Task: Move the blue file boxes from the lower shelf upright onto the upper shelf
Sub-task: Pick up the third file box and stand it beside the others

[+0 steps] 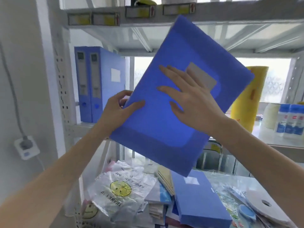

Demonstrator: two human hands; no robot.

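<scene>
I hold a blue file box (158, 129) tilted in the air in front of the upper shelf (85, 127). My left hand (118, 111) grips its left edge, thumb on the front face. My right hand (189, 97) lies flat on the broad face, fingers spread, next to a grey label. Two blue file boxes (92, 83) stand upright at the left end of the upper shelf. Another blue file box (199, 196) lies flat on the lower shelf, below the held one.
A yellow roll (245, 102) and white bottles with blue labels (291, 119) stand on the upper shelf at right. Plastic bags with smiley faces (121, 190), notebooks and papers crowd the lower shelf. A wall socket (26, 147) with a plugged cable is at left.
</scene>
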